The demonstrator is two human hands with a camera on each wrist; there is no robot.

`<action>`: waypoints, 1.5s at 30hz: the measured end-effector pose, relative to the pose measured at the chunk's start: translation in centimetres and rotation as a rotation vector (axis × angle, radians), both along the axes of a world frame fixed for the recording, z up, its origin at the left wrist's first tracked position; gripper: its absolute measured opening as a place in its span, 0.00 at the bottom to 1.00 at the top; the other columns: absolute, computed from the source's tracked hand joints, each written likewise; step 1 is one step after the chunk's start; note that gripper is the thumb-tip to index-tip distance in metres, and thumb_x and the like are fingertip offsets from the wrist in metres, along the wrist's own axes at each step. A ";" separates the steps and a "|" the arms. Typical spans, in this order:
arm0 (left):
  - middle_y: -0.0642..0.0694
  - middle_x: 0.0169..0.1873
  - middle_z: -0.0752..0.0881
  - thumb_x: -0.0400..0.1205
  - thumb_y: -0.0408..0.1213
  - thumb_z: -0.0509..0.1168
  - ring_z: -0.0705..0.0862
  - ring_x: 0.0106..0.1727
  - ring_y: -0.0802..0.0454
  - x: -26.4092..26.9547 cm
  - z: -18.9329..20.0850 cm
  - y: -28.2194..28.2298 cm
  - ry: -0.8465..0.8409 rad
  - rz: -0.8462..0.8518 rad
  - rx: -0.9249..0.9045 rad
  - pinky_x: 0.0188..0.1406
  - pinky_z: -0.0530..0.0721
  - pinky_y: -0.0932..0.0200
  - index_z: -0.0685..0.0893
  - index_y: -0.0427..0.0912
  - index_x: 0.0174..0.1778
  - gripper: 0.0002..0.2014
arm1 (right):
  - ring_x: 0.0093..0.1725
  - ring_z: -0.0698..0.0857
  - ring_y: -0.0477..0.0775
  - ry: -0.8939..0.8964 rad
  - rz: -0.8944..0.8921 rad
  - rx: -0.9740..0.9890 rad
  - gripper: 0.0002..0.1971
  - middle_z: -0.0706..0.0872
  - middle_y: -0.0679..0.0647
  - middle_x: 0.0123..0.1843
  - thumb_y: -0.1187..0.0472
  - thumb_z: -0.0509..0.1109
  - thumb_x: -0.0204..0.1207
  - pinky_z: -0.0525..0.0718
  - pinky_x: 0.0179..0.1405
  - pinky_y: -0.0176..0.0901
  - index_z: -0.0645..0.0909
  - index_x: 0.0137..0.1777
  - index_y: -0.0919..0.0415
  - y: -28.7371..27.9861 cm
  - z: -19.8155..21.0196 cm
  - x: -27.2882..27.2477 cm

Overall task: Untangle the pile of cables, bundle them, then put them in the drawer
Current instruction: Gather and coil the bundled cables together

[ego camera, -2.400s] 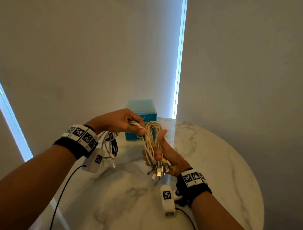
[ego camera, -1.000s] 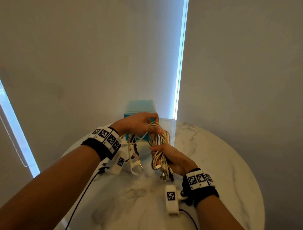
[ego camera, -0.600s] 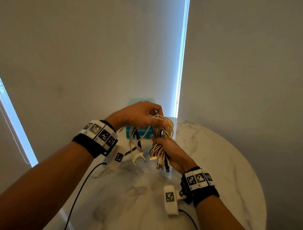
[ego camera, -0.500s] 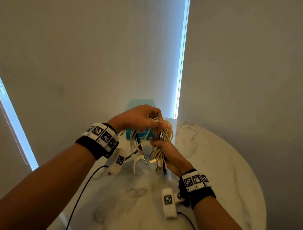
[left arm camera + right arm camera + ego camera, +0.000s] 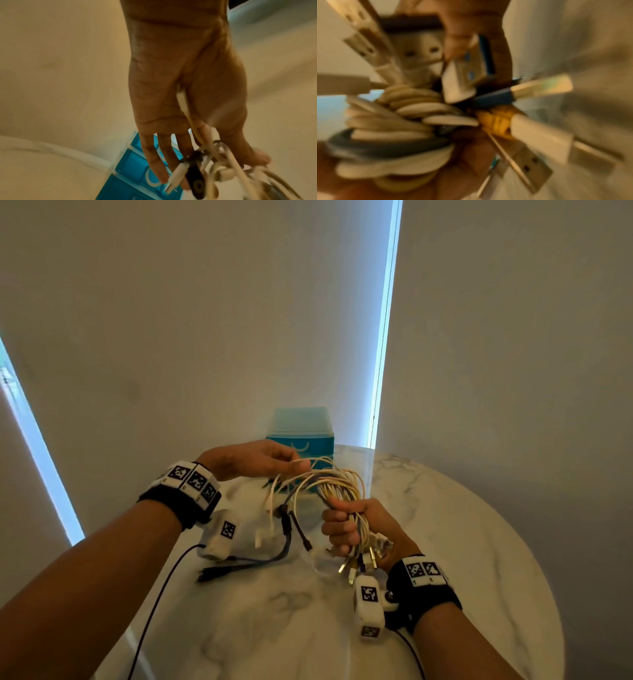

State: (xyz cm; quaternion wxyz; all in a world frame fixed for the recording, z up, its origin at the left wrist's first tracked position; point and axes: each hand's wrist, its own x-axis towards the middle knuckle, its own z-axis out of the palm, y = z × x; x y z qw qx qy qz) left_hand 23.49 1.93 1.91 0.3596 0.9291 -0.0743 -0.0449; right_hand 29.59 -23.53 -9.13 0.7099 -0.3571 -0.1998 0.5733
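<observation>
My right hand (image 5: 342,525) grips a looped bundle of white and yellowish cables (image 5: 339,484) in its fist above the table. Several USB plugs (image 5: 359,563) stick out below the fist, and they fill the blurred right wrist view (image 5: 539,86). My left hand (image 5: 298,465) is up and to the left and pinches a few white strands (image 5: 202,135) between thumb and forefinger. Loose ends hang between the hands, and a dark cable (image 5: 270,559) trails onto the marble. The teal drawer unit (image 5: 301,433) stands behind the hands, its front closed.
The round marble table (image 5: 462,542) has its edge curving near on the right. The drawer unit (image 5: 133,169) sits at the table's far edge against pale blinds. Thin black leads run from both wrist cameras along my arms.
Both hands have come down and drawn apart: the right fist moved lower and to the right with the bundle. The loose dark ends now lie on the table.
</observation>
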 end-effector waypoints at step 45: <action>0.44 0.48 0.87 0.95 0.51 0.55 0.83 0.48 0.48 1.8 -1.8 -3.0 -0.179 0.001 0.570 0.53 0.82 0.49 0.88 0.50 0.48 0.19 | 0.21 0.77 0.51 -0.312 -0.429 -0.606 0.18 0.78 0.54 0.27 0.62 0.68 0.85 0.76 0.22 0.40 0.78 0.30 0.57 -1.5 3.4 -1.0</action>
